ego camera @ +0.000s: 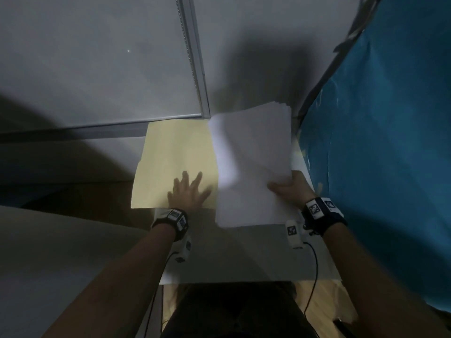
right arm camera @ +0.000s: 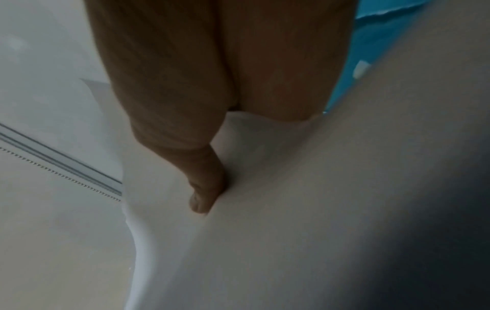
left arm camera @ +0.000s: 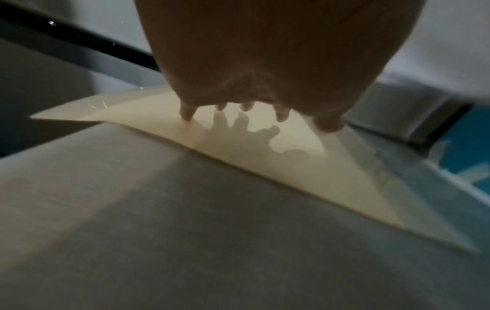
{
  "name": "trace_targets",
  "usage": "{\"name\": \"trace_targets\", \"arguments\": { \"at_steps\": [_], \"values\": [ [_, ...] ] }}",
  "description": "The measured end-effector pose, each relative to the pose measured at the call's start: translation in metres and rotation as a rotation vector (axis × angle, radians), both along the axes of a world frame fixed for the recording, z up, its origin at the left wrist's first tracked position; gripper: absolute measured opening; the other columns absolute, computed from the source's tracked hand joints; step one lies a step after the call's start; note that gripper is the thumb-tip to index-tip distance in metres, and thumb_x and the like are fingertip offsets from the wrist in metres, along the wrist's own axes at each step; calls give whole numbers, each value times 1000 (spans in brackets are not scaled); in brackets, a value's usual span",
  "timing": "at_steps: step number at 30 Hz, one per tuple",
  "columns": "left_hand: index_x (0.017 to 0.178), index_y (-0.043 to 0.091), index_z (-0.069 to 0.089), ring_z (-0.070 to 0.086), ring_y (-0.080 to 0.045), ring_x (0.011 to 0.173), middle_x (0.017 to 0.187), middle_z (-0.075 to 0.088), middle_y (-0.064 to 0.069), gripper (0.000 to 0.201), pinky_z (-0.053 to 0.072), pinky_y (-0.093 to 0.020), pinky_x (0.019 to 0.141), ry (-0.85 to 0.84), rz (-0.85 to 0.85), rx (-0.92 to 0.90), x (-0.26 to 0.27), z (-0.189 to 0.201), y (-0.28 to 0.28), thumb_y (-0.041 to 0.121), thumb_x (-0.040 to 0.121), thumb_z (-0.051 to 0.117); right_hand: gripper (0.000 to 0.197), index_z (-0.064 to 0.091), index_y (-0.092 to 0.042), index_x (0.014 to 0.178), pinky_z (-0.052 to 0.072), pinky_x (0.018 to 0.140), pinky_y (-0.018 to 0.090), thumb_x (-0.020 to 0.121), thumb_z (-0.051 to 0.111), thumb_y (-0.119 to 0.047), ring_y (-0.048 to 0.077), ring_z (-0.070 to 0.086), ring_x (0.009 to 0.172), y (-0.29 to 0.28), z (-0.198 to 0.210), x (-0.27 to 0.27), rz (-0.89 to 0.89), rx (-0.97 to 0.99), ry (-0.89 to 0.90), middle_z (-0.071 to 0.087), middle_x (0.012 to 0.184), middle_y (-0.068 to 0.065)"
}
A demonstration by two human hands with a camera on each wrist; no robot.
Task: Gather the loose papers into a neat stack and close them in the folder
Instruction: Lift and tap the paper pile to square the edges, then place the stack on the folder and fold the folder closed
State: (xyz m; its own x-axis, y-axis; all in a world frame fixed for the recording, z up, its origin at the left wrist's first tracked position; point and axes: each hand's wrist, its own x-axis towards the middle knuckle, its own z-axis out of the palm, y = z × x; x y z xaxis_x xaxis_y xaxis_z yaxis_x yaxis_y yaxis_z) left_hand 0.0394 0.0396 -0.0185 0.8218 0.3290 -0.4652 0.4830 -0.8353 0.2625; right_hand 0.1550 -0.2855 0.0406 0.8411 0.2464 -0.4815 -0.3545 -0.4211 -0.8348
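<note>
The cream folder lies open and flat on the bench, against its far edge and reaching its left edge. The left hand lies over the folder's near part with straight, spread fingers; it holds nothing. The right hand grips the white papers at their right edge, thumb on top and the other fingers hidden under the sheets. The papers stand over the right half of the bench, beside the folder, their left edge blurred. The wrist bands carry black-and-white square markers; no readable writing shows on paper or folder. A blue sheet hangs along the right edge.
</note>
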Motion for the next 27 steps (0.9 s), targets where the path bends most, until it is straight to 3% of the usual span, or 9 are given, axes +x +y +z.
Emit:
{"name": "trace_targets", "arguments": {
  "at_steps": [2, 5, 7, 9, 11, 13, 16, 20, 27],
  "values": [
    [171, 48, 0, 2, -40, 169, 184, -8, -3, 83, 20, -65, 130, 115, -91, 65, -9, -10, -2, 73, 102, 38, 64, 63, -7, 130, 62, 90, 44, 76, 90, -29, 23, 74, 101, -6, -3, -4, -19, 12, 20, 75, 115, 7],
    [170, 48, 4, 11, -38, 167, 183, -2, -2, 80, 31, -60, 124, 98, -169, 143, -21, -7, -25, 58, 104, 48, 69, 63, -9, 129, 63, 88, 44, 72, 93, -32, 23, 76, 98, -10, -7, -9, -76, 43, 34, 77, 112, 6],
    [165, 45, 21, 28, -40, 159, 179, 16, -5, 74, 40, -57, 115, 63, -220, 158, -32, -5, -43, 46, 101, 58, 65, 63, -8, 129, 63, 88, 43, 74, 92, -28, 24, 76, 98, -9, -8, -11, -109, 76, 44, 77, 112, 7],
    [155, 39, 34, 57, -43, 134, 162, 47, -11, 69, 52, -54, 98, -139, -205, 179, -37, -5, -47, 35, 92, 61, 66, 64, -10, 128, 63, 86, 44, 72, 93, -31, 24, 76, 97, -8, -9, -11, -126, 88, 34, 77, 112, 5],
    [160, 37, 44, 65, -42, 118, 153, 58, -11, 74, 58, -51, 86, -284, -89, 176, -31, -1, -31, 36, 88, 60, 65, 66, -11, 127, 64, 84, 44, 72, 94, -32, 24, 77, 96, -10, -9, -8, -136, 95, 25, 78, 110, 4],
    [168, 44, 31, 51, -43, 142, 172, 37, -8, 90, 56, -56, 100, -200, 33, 222, -19, 4, -9, 37, 88, 74, 59, 65, -9, 128, 65, 82, 40, 77, 91, -24, 25, 76, 97, -11, -8, -7, -125, 104, 30, 78, 110, 6],
    [168, 56, 7, 9, -42, 167, 183, -3, 0, 111, 33, -71, 121, 50, 82, 99, -1, 3, 19, 47, 88, 84, 53, 64, -2, 129, 63, 67, 23, 82, 87, -13, 24, 75, 96, -10, -7, -8, -130, 131, 35, 76, 111, 9],
    [167, 58, 12, 12, -41, 165, 182, 0, 3, 104, 38, -66, 120, 146, -10, 52, -3, 6, 6, 60, 89, 78, 55, 60, 1, 132, 56, 58, 13, 83, 84, -6, 10, 71, 84, -12, -11, -13, -104, 120, 68, 73, 110, 9],
    [168, 59, 3, 5, -38, 167, 183, -8, 2, 95, 34, -66, 122, 124, -71, 52, -51, -7, -57, 61, 96, 65, 53, 54, -2, 129, 50, 46, 7, 85, 83, -6, 8, 63, 80, -28, -24, -29, -61, -6, 134, 66, 113, 10]
  ]
}}
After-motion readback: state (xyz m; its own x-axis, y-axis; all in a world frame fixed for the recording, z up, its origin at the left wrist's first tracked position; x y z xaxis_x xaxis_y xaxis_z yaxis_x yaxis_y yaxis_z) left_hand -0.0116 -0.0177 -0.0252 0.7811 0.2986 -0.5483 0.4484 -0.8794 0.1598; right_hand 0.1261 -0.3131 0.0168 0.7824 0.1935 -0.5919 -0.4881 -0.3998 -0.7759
